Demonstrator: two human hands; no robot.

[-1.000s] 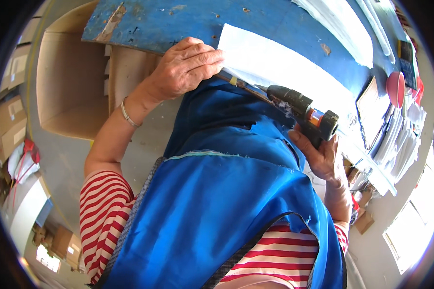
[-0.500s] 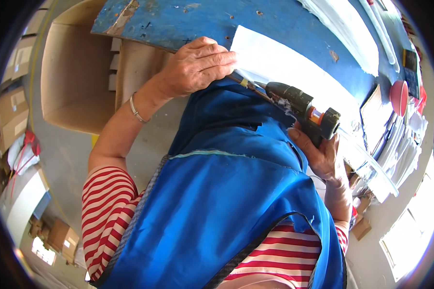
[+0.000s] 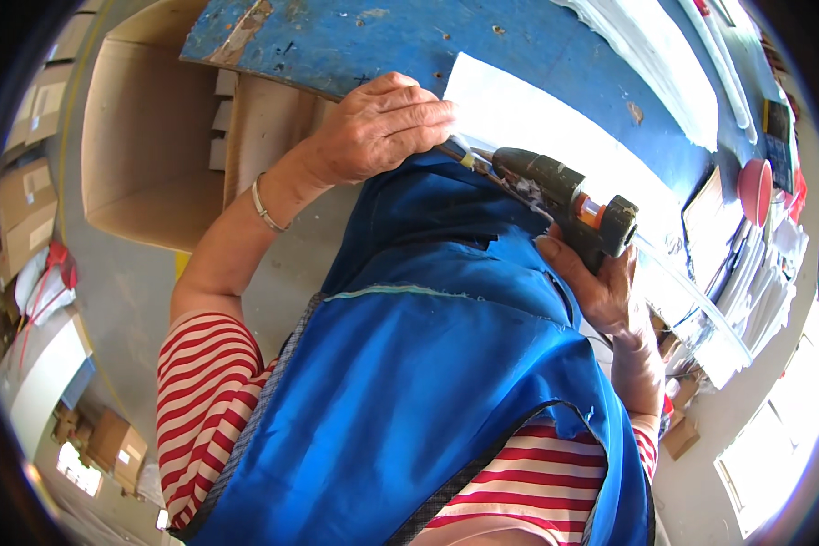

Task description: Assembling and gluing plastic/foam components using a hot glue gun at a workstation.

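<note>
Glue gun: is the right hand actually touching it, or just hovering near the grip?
Touching. The head view shows the right hand wrapped around the glue gun at its handle, fingers closed against the grip with no gap.

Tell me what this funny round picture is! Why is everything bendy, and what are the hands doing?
The picture comes from a small camera worn on a person's head, looking down. Its wide lens bends straight edges, so everything looks round. You see the person's own arms in red-and-white striped sleeves and a blue apron. The left hand presses down on a white sheet lying on a scuffed blue worktable. The right hand has a firm grip on a dark glue gun, whose tip points toward the left hand's fingers. An open cardboard box stands beside the table on the person's left.
</note>
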